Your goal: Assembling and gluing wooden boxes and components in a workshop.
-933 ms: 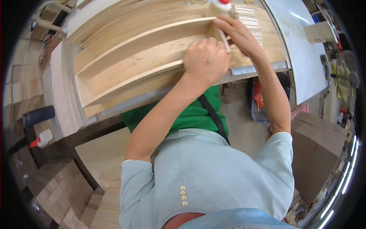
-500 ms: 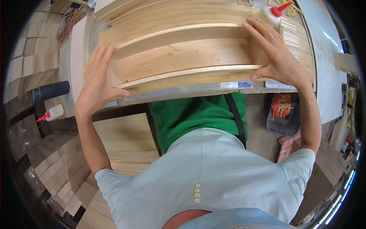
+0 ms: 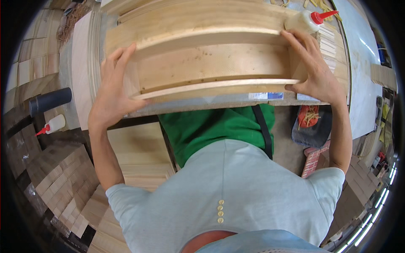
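Note:
A shallow box frame of pale wood (image 3: 211, 67) lies on the workbench (image 3: 236, 100) in front of me. My left hand (image 3: 112, 90) presses flat against its left end, fingers spread upward. At the frame's right end my right hand (image 3: 314, 69) grips, thumb on the near thin slat (image 3: 215, 85). A glue bottle with a red nozzle (image 3: 308, 20) stands just beyond my right fingers, apart from them.
A second small glue bottle (image 3: 51, 125) and a black cylinder (image 3: 49, 101) lie at the left. Stacks of small wood blocks (image 3: 59, 185) fill the lower left. A dark bin with wood scraps (image 3: 310, 122) sits on the floor at the right.
Both hands moved from the frame's right part to its two ends. Since half a second ago they have stayed there, and the view has drawn closer.

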The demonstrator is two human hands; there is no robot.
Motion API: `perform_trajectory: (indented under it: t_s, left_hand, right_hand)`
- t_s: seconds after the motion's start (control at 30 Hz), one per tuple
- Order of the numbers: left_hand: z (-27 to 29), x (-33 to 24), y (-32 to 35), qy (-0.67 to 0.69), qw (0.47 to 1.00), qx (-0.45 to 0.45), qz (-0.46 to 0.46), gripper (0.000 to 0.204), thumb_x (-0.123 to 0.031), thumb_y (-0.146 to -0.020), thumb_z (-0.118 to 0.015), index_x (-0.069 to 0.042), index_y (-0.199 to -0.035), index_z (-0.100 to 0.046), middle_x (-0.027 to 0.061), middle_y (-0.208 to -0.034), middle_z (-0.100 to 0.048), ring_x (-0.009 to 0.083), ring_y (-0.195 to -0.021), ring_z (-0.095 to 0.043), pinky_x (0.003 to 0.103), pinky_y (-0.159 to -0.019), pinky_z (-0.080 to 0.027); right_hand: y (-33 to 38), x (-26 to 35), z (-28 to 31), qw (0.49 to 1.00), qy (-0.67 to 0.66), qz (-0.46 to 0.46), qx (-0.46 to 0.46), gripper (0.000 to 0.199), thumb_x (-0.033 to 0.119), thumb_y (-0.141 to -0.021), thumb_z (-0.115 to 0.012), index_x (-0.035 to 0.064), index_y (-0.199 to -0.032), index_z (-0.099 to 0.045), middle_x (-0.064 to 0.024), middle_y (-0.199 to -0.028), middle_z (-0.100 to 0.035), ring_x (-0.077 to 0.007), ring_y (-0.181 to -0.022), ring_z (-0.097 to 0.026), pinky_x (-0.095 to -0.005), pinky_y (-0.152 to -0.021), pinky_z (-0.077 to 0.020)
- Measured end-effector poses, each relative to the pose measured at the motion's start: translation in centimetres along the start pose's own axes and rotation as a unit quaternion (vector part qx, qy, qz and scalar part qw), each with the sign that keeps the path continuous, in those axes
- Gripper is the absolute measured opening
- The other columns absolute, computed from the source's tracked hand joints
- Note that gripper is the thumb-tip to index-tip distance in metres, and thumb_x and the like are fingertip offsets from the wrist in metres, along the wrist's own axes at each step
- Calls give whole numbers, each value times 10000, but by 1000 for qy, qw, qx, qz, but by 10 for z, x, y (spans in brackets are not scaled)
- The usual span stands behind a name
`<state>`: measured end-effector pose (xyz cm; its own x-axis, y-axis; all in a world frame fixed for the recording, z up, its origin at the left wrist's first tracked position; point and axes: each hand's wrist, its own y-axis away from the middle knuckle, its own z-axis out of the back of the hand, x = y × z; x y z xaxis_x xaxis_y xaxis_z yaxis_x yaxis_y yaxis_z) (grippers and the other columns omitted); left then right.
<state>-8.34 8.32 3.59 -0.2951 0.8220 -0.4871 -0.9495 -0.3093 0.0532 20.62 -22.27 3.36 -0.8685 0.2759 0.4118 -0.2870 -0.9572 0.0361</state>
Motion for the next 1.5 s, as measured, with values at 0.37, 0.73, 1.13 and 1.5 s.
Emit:
perform_trajectory:
  t_s: [0.37,0.73,1.13,1.5]
  left_hand:
    - [3,-19,-16,-101,990,47,-85,1098,-159,-486,-856,-133,-1447,-324,118,-1334,-398,332,-1244,-358,463,-1087,-267]
    - [-1,-19,-22,-79,994,53,-55,1092,-174,-457,-841,-156,-1436,-357,128,-1261,-437,327,-1184,-403,426,-1041,-297]
    - [-68,6,50,377,865,-311,114,752,-502,-956,-433,46,-1439,-253,167,-1489,-311,269,-1386,-280,403,-1138,-202]
    - [-105,-2,43,145,868,-356,315,450,-296,-991,-347,36,-1215,-552,242,-1186,-586,362,-1137,-533,404,-1002,-379]
  right_hand:
    - [-7,8,-1,993,115,36,10,1211,321,-387,-875,168,-1453,-321,-98,-1425,-366,-317,-1329,-318,-489,-1138,-236]
    - [-8,4,-1,995,96,25,8,1061,261,-501,-837,153,-1435,-345,-99,-1371,-408,-317,-1268,-366,-467,-1111,-274]
    - [18,-38,39,959,-136,-65,-240,302,177,-994,-469,32,-1234,-582,-80,-1087,-666,-166,-1054,-615,-293,-931,-475]
    - [-43,-15,20,997,-8,70,15,291,107,-892,-576,-11,-1158,-599,-183,-1154,-612,-339,-1106,-558,-380,-933,-429]
